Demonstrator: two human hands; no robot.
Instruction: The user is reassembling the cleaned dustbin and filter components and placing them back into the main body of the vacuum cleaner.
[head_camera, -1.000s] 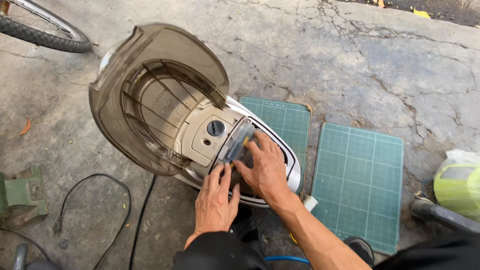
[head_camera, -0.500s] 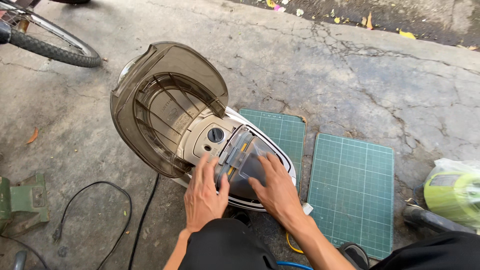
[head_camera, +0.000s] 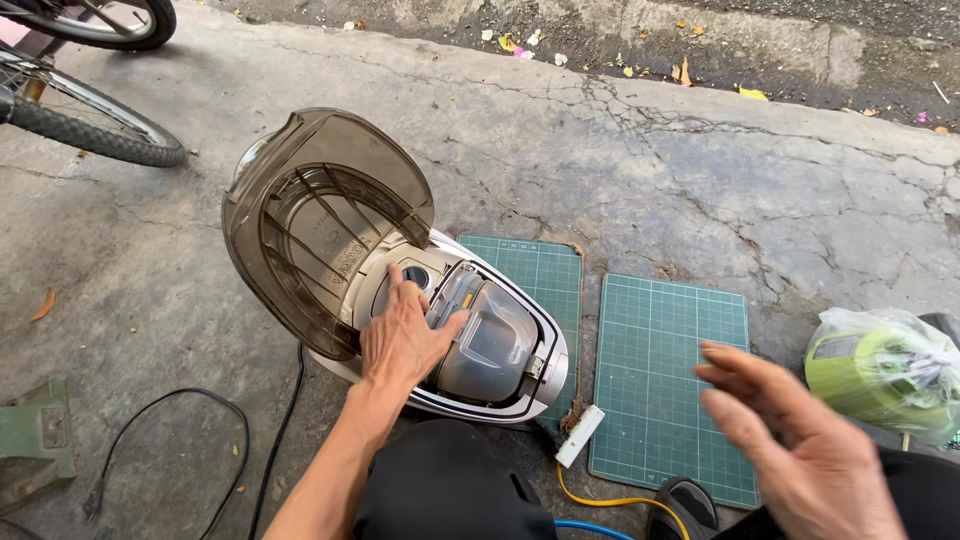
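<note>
Left grip (head_camera: 402, 343) lies flat, unclenched, on the vacuum cleaner (head_camera: 480, 350); right grip (head_camera: 790, 450) hovers spread, well apart.

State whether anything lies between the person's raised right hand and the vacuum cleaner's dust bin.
Nothing visible does. The right hand hovers over a green cutting mat; the dust bin lies to its left, where the left hand already rests.
</note>
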